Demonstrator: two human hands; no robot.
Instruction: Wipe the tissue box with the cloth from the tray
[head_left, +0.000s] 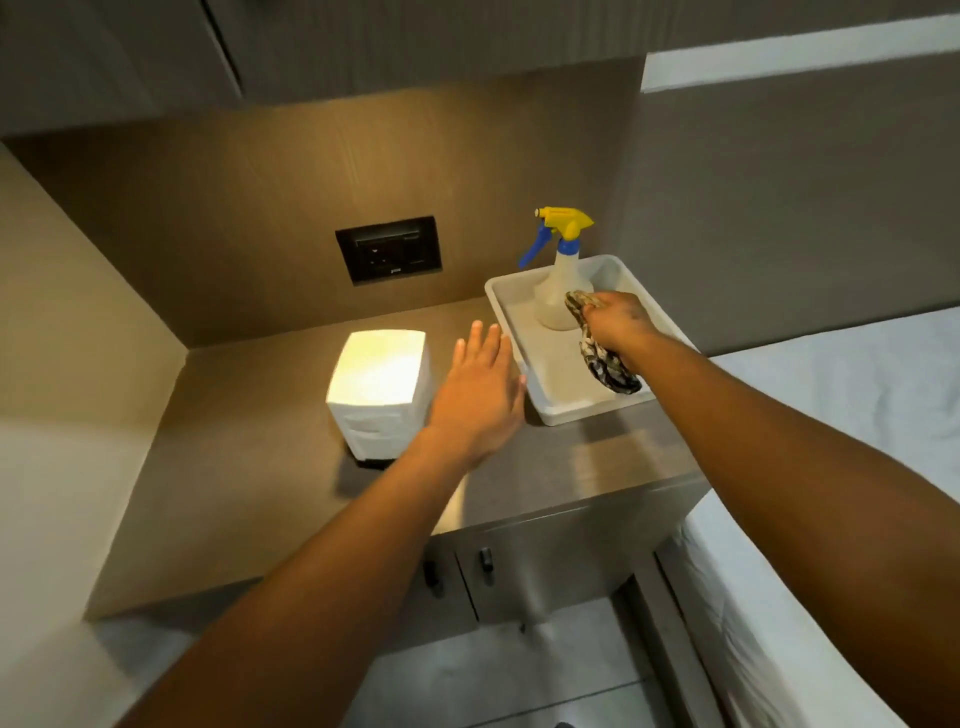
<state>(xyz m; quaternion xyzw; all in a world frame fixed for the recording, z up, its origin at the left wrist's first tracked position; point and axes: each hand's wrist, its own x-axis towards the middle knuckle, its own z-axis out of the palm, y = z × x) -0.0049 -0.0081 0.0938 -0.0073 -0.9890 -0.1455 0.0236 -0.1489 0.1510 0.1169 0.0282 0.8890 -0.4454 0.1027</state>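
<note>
Over the white tray (506, 306) on the right, the right hand (615, 319) is closed tight on the cloth (605, 364) — a dark, patterned rag that hangs down from the fist, with its low end seeming to touch the near part of the tray. The left hand (480, 387) holds nothing. It is flat and spread wide, palm down, fingers pointing far, in the gap between the tray and the tissue box (379, 389). It is just beside the box, but I cannot tell if it touches it.

This looks like the picking-up step: the cloth is grabbed but not yet out of the tray. Next, the right hand needs to lift the cloth clear and carry it left to the box. The left hand may need to hold the box so it does not slide.

Both arms reach out long and straight from the near edge, the right one slanting up from the lower right.

The tissue box is white and stands on the counter (249, 467), left of the tray — bright light shines on its top. A spray bottle (563, 270) with a yellow and blue top stands at the far end of the tray, right by the right hand.
</note>
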